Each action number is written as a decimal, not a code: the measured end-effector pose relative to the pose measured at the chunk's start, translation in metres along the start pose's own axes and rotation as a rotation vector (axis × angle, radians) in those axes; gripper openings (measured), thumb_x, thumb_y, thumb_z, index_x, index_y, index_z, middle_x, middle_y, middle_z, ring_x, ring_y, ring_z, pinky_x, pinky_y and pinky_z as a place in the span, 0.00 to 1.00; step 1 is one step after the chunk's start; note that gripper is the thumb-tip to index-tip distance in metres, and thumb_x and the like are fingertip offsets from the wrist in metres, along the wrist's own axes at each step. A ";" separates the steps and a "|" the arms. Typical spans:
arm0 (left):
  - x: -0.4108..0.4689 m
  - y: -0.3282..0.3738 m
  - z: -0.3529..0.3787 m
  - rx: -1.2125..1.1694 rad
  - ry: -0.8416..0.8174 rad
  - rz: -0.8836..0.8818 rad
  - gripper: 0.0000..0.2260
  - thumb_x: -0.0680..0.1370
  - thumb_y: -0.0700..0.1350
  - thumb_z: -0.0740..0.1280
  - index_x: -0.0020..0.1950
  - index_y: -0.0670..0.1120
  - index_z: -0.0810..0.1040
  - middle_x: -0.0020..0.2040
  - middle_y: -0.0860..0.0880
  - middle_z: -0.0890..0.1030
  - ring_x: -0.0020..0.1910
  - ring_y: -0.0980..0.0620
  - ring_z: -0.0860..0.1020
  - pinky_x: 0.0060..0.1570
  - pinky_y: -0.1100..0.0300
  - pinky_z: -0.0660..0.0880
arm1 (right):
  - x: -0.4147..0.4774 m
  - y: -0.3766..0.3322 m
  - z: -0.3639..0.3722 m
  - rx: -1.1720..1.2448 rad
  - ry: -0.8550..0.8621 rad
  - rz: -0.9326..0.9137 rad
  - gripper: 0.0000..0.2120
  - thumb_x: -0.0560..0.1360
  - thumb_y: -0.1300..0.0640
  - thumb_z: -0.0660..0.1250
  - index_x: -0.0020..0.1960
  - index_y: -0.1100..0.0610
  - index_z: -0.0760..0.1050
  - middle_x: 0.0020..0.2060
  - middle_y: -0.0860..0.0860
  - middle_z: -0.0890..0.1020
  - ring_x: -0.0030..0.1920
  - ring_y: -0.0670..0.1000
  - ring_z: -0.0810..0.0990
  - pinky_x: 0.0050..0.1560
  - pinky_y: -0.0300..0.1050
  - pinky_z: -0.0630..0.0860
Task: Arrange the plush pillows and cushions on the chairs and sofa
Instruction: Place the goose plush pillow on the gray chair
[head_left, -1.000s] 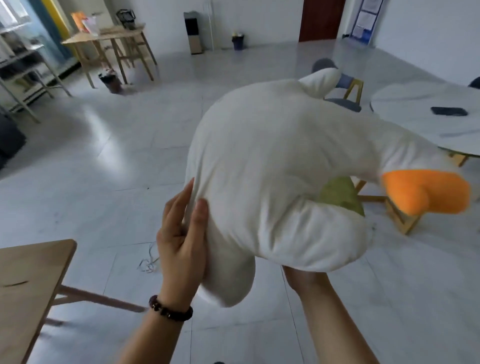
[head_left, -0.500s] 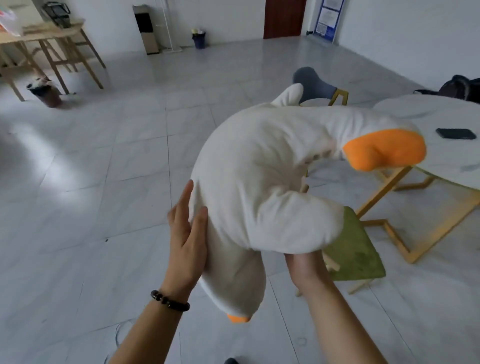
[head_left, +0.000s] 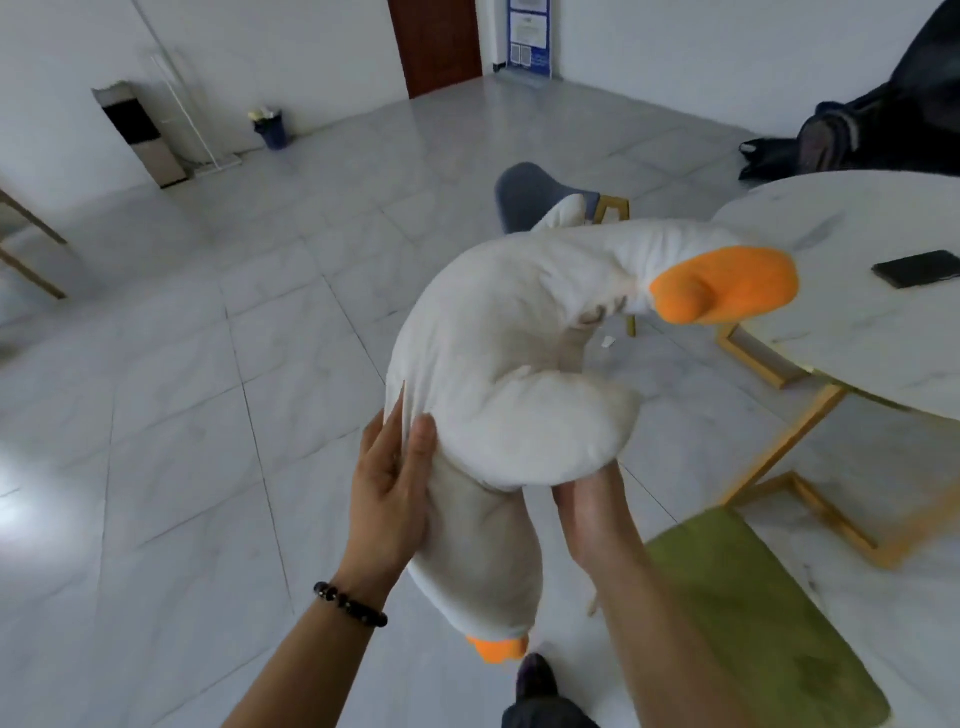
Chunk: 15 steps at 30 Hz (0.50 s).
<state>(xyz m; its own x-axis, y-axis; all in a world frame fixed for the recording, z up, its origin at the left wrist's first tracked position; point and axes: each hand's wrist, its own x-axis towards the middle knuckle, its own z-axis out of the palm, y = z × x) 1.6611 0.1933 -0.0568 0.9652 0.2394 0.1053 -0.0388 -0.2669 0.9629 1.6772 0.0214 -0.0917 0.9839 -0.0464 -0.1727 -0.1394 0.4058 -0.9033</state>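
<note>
I hold a large white goose plush pillow in the air in front of me. Its orange beak points right, over the edge of the round table, and its orange feet hang down near my shoe. My left hand presses flat against the plush's left side, thumb on the fabric. My right hand supports it from underneath, fingers hidden under the body. A green-seated chair stands just below and to the right of my right arm. A grey chair shows behind the plush.
A round white marble table with gold legs stands at the right, a black phone lying on it. A dark bag lies beyond it. Pale tiled floor stretches left, with a blue bin and a brown door at the far wall.
My view has swung right and closer to the round table and green chair. The goose has come lower, its beak now reaching over the table edge. Both hands keep the same hold.
</note>
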 end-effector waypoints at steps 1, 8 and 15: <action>0.030 0.005 0.002 -0.030 0.020 0.006 0.13 0.81 0.58 0.62 0.64 0.63 0.79 0.64 0.58 0.78 0.66 0.61 0.75 0.73 0.48 0.69 | 0.028 -0.015 0.013 0.027 -0.038 -0.031 0.18 0.76 0.40 0.61 0.65 0.40 0.76 0.65 0.47 0.81 0.66 0.50 0.79 0.60 0.50 0.78; 0.227 0.008 0.036 -0.261 0.126 0.015 0.13 0.85 0.49 0.59 0.64 0.50 0.80 0.61 0.54 0.84 0.63 0.57 0.80 0.66 0.56 0.76 | 0.216 -0.043 0.044 0.138 -0.022 -0.012 0.26 0.76 0.42 0.69 0.72 0.46 0.72 0.68 0.49 0.78 0.67 0.51 0.79 0.65 0.53 0.77; 0.425 -0.035 0.143 -0.438 -0.077 -0.142 0.14 0.85 0.49 0.58 0.52 0.45 0.82 0.50 0.52 0.85 0.52 0.55 0.81 0.55 0.55 0.77 | 0.438 -0.031 0.022 0.225 -0.027 0.283 0.32 0.75 0.27 0.60 0.75 0.41 0.69 0.71 0.45 0.76 0.72 0.52 0.74 0.73 0.55 0.69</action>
<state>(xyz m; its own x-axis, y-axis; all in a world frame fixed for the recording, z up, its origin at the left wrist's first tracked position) 2.1100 0.1706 -0.0810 0.9845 0.1709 -0.0384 0.0059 0.1870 0.9823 2.1148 0.0090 -0.1309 0.9127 0.1192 -0.3908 -0.3816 0.5901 -0.7114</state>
